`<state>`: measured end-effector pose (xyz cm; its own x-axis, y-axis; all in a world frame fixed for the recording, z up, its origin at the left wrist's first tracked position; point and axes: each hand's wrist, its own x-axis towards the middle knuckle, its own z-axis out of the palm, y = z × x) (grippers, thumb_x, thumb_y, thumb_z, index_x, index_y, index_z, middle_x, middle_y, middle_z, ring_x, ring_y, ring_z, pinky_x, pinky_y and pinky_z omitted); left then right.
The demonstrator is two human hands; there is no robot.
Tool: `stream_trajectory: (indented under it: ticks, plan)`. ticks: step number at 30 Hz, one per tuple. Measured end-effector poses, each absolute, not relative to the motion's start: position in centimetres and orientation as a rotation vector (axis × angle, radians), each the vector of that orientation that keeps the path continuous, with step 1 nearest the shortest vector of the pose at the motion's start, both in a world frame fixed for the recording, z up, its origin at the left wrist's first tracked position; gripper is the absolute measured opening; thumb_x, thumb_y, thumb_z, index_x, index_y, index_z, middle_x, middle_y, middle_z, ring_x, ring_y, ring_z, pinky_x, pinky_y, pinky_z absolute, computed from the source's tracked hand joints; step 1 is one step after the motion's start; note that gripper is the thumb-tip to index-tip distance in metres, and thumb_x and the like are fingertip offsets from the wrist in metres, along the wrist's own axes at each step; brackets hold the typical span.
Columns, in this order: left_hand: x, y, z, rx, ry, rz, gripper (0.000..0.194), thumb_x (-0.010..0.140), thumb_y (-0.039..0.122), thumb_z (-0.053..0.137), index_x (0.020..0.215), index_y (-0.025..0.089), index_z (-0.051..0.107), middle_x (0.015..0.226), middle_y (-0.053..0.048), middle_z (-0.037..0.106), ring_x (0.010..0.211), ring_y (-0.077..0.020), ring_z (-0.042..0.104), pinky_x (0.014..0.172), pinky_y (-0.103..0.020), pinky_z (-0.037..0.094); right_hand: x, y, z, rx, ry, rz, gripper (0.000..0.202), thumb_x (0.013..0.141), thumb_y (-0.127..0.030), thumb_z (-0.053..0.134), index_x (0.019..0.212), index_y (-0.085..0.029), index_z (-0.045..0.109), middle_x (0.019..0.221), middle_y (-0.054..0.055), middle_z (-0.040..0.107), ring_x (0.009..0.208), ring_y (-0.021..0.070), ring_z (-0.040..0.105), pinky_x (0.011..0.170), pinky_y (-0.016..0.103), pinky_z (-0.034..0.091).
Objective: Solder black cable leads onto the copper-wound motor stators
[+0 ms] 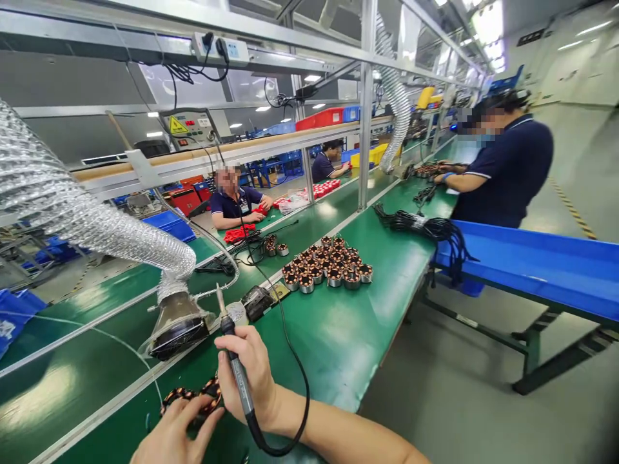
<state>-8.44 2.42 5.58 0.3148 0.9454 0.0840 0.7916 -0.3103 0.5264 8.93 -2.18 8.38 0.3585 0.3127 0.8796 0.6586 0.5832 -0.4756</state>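
Observation:
My right hand (254, 377) is closed around a soldering iron (240, 381), whose tip points up and away from me. Its black cable loops down past my wrist. Low in the view, my left hand (176, 433) has thumb and fingers closed on a copper-wound motor stator (211, 390) on the green bench. Another wound stator (176, 396) lies just left of it, partly covered by my fingers. A thin pale wire (158, 390) comes down beside them. Farther along the bench stands a cluster of several stators (333, 263) with silver sides.
A fume hood (181, 328) on a silver duct (120, 232) stands left of the iron. Behind the iron is a black holder (256, 301). A bundle of black cables (416, 225) hangs over a blue tray (541, 264). Co-workers sit across and stand farther right.

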Motion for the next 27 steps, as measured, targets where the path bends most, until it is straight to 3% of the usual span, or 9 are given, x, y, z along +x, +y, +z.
stream_trajectory:
  ticks: [4, 7, 10, 12, 15, 19, 24, 27]
  plan:
    - [-2.9, 3.8, 3.5, 2.515, 1.485, 0.473, 0.020, 0.072, 0.039, 0.060, 0.085, 0.029, 0.072, 0.083, -0.013, 0.066, 0.058, -0.0299, 0.061, 0.054, -0.033, 0.029, 10.5, -2.6, 9.0, -1.050, -1.236, -0.316, 0.033, 0.085, -0.011, 0.048, 0.115, -0.019, 0.058, 0.098, 0.008, 0.056, 0.089, 0.0197, 0.057, 0.080, 0.035, 0.054]
    - [-0.3, 5.6, 2.3, 2.617, 1.425, 0.444, 0.025, 0.082, 0.028, 0.047, 0.095, 0.021, 0.067, 0.086, -0.014, 0.063, 0.055, -0.0260, 0.060, 0.053, -0.032, 0.030, 11.9, -2.1, 7.6, -1.206, -1.375, -0.332, 0.033, 0.083, -0.013, 0.050, 0.113, -0.020, 0.060, 0.096, 0.007, 0.056, 0.083, 0.0188, 0.056, 0.076, 0.031, 0.052]
    - [0.7, 6.6, 2.4, 2.647, 1.369, 0.505, 0.038, 0.091, 0.032, 0.035, 0.115, 0.018, 0.061, 0.107, -0.016, 0.059, 0.062, -0.0230, 0.062, 0.054, -0.031, 0.038, 14.2, -1.1, 5.2, -1.355, -1.583, -0.319, 0.034, 0.082, -0.015, 0.054, 0.115, -0.021, 0.060, 0.096, 0.006, 0.056, 0.080, 0.0181, 0.056, 0.072, 0.028, 0.050]
    - [0.0, 6.4, 3.0, 2.572, 1.325, 0.659, 0.047, 0.091, 0.043, 0.038, 0.128, 0.018, 0.054, 0.118, -0.015, 0.055, 0.066, -0.0209, 0.061, 0.057, -0.032, 0.044, 15.8, -0.6, 3.8, -1.389, -1.700, -0.315, 0.037, 0.083, -0.013, 0.055, 0.119, -0.021, 0.059, 0.096, 0.006, 0.057, 0.078, 0.0177, 0.056, 0.070, 0.027, 0.049]
    - [-2.7, 4.8, 4.1, 2.307, 1.190, 0.769, 0.058, 0.083, 0.060, 0.049, 0.116, 0.014, 0.062, 0.111, -0.014, 0.058, 0.062, -0.0178, 0.056, 0.063, -0.034, 0.051, 17.7, -0.1, 2.2, -1.414, -1.756, -0.280, 0.040, 0.083, -0.007, 0.052, 0.120, -0.021, 0.059, 0.101, 0.007, 0.057, 0.079, 0.0177, 0.056, 0.071, 0.028, 0.048]
    - [-7.3, 1.2, 4.0, 1.934, 1.070, 0.577, 0.058, 0.085, 0.069, 0.047, 0.086, 0.017, 0.073, 0.116, -0.011, 0.063, 0.054, -0.0120, 0.051, 0.052, -0.028, 0.049, 18.5, 0.4, 1.4, -1.373, -1.767, -0.135, 0.044, 0.084, -0.005, 0.051, 0.125, -0.021, 0.054, 0.110, 0.009, 0.055, 0.091, 0.0191, 0.058, 0.081, 0.031, 0.050]
    - [-12.1, -2.4, 1.5, 1.986, 1.384, 0.706, 0.045, 0.091, 0.059, 0.044, 0.094, 0.025, 0.073, 0.085, -0.004, 0.073, 0.059, -0.0163, 0.063, 0.055, -0.022, 0.048, 17.6, 1.5, 1.2, -1.323, -1.850, -0.030, 0.050, 0.083, -0.004, 0.052, 0.130, -0.021, 0.049, 0.116, 0.010, 0.052, 0.099, 0.0211, 0.057, 0.086, 0.034, 0.051]
    - [-13.6, -3.3, 0.2, 2.156, 1.517, 0.616, 0.034, 0.096, 0.046, 0.041, 0.099, 0.030, 0.071, 0.086, -0.001, 0.076, 0.071, -0.0177, 0.072, 0.061, -0.019, 0.049, 16.9, 2.2, 1.4, -1.313, -1.890, -0.019, 0.052, 0.084, -0.003, 0.052, 0.132, -0.022, 0.049, 0.114, 0.010, 0.052, 0.098, 0.0211, 0.057, 0.086, 0.035, 0.051]
